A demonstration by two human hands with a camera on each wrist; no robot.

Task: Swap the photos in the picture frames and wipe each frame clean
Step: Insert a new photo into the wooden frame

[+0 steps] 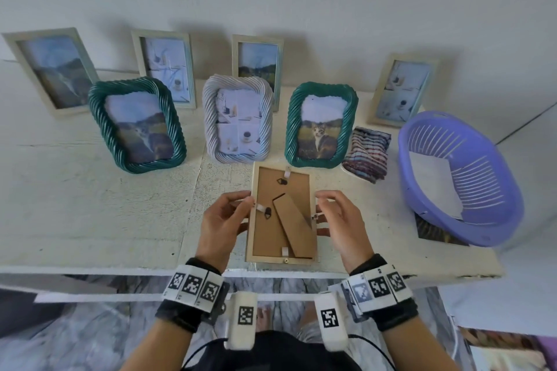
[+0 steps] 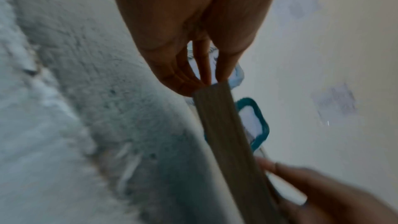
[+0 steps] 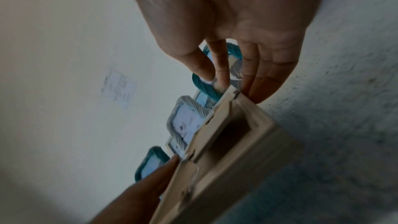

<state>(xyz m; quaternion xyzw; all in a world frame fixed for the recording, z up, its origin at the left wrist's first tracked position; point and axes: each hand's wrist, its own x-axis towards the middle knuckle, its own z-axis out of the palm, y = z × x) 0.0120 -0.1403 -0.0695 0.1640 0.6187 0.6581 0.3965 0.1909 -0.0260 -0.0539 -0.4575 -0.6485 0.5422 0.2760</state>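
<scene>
A cream picture frame (image 1: 281,257) lies face down near the table's front edge, its brown backing board and folded stand facing up. My left hand (image 1: 244,210) grips its left edge, thumb on top by a small white tab. My right hand (image 1: 320,214) holds the right edge, thumb and forefinger at the metal clip there. In the left wrist view the frame (image 2: 226,134) shows edge-on below my left hand (image 2: 206,78). The right wrist view shows the frame's rim (image 3: 264,125) under my right hand (image 3: 226,83).
Three twisted-rim frames stand behind: green (image 1: 137,125), white (image 1: 238,119), green with a cat photo (image 1: 321,125). Several cream frames (image 1: 164,68) lean on the wall. A striped cloth (image 1: 367,153) lies beside a purple basket (image 1: 482,232), which rests on a loose photo (image 1: 434,232).
</scene>
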